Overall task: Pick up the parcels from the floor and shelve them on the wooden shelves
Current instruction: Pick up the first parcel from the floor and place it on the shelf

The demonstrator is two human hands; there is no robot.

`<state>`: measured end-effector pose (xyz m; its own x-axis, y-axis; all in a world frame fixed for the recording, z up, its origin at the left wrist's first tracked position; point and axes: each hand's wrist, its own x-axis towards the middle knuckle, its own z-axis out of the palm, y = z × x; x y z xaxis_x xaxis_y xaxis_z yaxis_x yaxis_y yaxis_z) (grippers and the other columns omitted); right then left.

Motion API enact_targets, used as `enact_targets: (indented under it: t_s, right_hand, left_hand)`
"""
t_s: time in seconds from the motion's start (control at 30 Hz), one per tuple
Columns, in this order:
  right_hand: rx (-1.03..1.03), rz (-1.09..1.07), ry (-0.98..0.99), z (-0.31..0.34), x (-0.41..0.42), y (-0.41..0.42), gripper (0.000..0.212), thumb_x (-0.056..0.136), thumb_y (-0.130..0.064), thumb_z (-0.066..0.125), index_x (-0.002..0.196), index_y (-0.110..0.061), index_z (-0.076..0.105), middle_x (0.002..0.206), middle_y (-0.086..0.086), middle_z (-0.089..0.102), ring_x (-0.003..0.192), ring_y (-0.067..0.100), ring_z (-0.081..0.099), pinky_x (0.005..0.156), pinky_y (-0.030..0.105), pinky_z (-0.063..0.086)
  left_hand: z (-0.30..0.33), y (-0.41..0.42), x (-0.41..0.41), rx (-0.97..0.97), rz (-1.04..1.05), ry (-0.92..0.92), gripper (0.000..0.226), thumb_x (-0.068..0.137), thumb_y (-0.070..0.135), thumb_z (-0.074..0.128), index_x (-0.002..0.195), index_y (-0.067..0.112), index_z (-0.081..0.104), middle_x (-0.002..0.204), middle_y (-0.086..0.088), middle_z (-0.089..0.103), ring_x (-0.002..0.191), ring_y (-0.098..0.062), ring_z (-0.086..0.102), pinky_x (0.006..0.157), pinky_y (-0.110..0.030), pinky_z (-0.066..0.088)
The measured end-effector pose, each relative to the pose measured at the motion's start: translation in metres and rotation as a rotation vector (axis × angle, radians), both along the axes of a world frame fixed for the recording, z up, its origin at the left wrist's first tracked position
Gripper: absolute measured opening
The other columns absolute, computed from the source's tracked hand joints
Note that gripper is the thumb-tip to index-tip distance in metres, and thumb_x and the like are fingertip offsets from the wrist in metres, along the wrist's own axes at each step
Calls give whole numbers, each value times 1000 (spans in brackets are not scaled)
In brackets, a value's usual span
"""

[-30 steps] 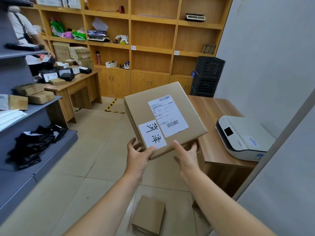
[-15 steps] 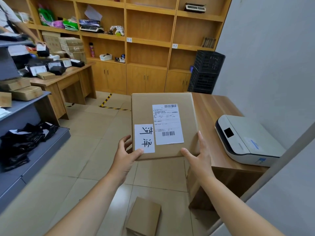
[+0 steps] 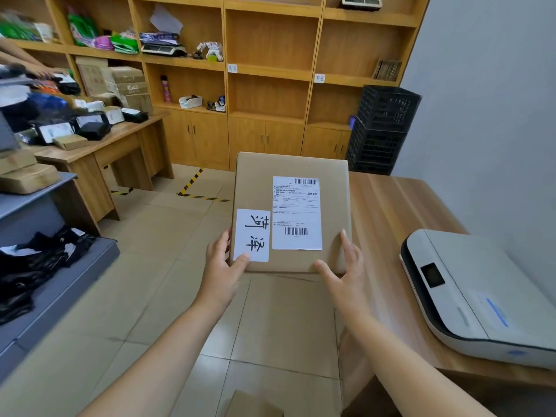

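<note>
I hold a flat brown cardboard parcel (image 3: 258, 188) in front of me, its top face level and bearing a white shipping label and a white sticker with handwritten characters. My left hand (image 3: 221, 270) grips its near left corner, thumb on the sticker. My right hand (image 3: 346, 269) grips the near right corner. The wooden shelves (image 3: 270, 70) fill the far wall, with several open compartments. Another brown parcel (image 3: 252, 406) lies on the tiled floor at the bottom edge, partly cut off.
A wooden desk (image 3: 388, 212) with a white printer (image 3: 481, 299) stands at my right. Stacked black crates (image 3: 382, 130) sit in the far right corner. A grey rack (image 3: 57, 284) with black bags lines the left. A second desk (image 3: 120, 136) carries parcels; another person's arm (image 3: 21, 60) reaches over it.
The parcel went from tilted up to lying flat and squared in my hands. The view has moved forward toward the shelves, and the floor parcel has slid to the bottom edge.
</note>
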<state>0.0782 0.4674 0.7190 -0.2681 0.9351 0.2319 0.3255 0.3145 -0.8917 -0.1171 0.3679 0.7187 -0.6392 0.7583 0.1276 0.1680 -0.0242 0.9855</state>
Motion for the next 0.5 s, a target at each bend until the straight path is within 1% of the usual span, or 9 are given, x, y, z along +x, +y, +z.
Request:
enact_targets:
  t_s: [0.1, 0.17, 0.2, 0.27, 0.33, 0.43, 0.5]
  right_hand:
    - [16, 47, -11, 1, -23, 29, 75, 80, -35, 68, 139, -49, 23, 145, -7, 28, 123, 0, 30, 99, 29, 32]
    - [25, 71, -9, 1, -39, 44, 75, 80, -35, 68, 139, -49, 23, 146, -6, 27, 124, 1, 29, 102, 29, 30]
    - [33, 77, -12, 1, -48, 50, 75, 81, -35, 68, 140, -48, 23, 146, -5, 27, 124, 1, 30, 101, 29, 31]
    - [52, 84, -30, 2, -67, 63, 76, 81, -34, 67, 141, -45, 22, 146, -4, 28, 119, 1, 31, 95, 26, 31]
    - [64, 86, -47, 1, -88, 77, 76, 82, -34, 67, 142, -44, 21, 145, -5, 28, 117, 0, 31, 93, 26, 31]
    - [77, 80, -51, 0, -123, 100, 77, 81, -35, 68, 141, -45, 22, 146, -5, 26, 123, 3, 31, 97, 29, 35]
    - [86, 70, -78, 1, -150, 118, 77, 80, -35, 68, 141, -45, 22, 148, -5, 23, 130, 8, 31, 99, 33, 38]
  left_hand:
    - [4, 22, -23, -36, 65, 101, 56, 86, 13, 57, 138, 17, 37, 124, 3, 36, 112, -10, 46, 100, -33, 40]
    - [5, 33, -40, -50, 83, 138, 60, 84, 18, 59, 140, 19, 36, 126, 4, 38, 117, -10, 43, 103, -36, 39]
    - [5, 38, -48, -55, 86, 144, 62, 85, 17, 60, 141, 20, 34, 127, 6, 37, 119, -10, 42, 104, -36, 37]
    - [4, 49, -67, -57, 91, 135, 65, 86, 13, 59, 143, 22, 29, 128, 10, 35, 124, -13, 41, 106, -37, 36]
    - [4, 61, -87, -46, 87, 108, 67, 86, 12, 59, 143, 26, 28, 130, 12, 34, 125, -13, 42, 106, -36, 36]
    - [1, 84, -123, -28, 68, 115, 71, 86, 10, 59, 144, 33, 24, 135, 12, 36, 124, -9, 41, 102, -30, 36]
    - [1, 103, -151, -11, 51, 135, 73, 86, 9, 58, 143, 37, 23, 137, 10, 39, 124, -9, 41, 100, -28, 37]
